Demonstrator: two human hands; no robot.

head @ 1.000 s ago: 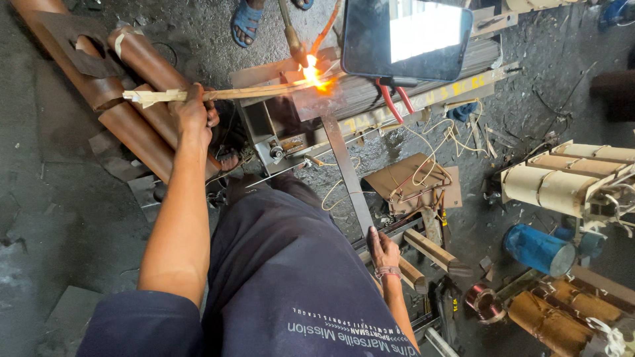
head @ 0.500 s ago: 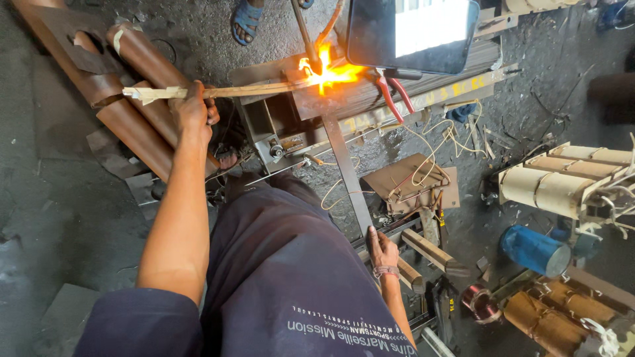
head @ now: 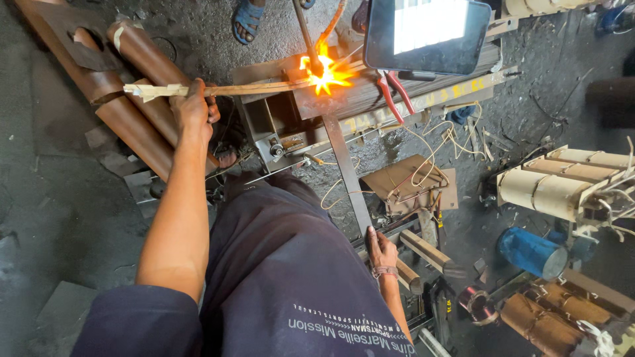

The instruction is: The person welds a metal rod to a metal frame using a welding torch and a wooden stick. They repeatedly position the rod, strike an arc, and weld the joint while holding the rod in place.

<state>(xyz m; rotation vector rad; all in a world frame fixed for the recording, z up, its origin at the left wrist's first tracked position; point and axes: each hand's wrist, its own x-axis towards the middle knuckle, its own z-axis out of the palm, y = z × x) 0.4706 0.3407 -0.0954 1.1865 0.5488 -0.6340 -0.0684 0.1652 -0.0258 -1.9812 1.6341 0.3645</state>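
left hand [head: 193,109] gripping thin pale wooden strip [head: 251,88], tip in orange flame [head: 323,71] on metal bench [head: 397,99], right hand [head: 380,250] fingers pressed flat on dark metal bar [head: 347,172]

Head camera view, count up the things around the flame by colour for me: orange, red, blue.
Orange: 1, the flame at the far end of the strip that the left hand grips.
Red: 1, the red-handled pliers.
Blue: 2, a sandal and a drum.
Total: 4.

dark rounded-corner phone [head: 426,33] at top, its screen glowing white
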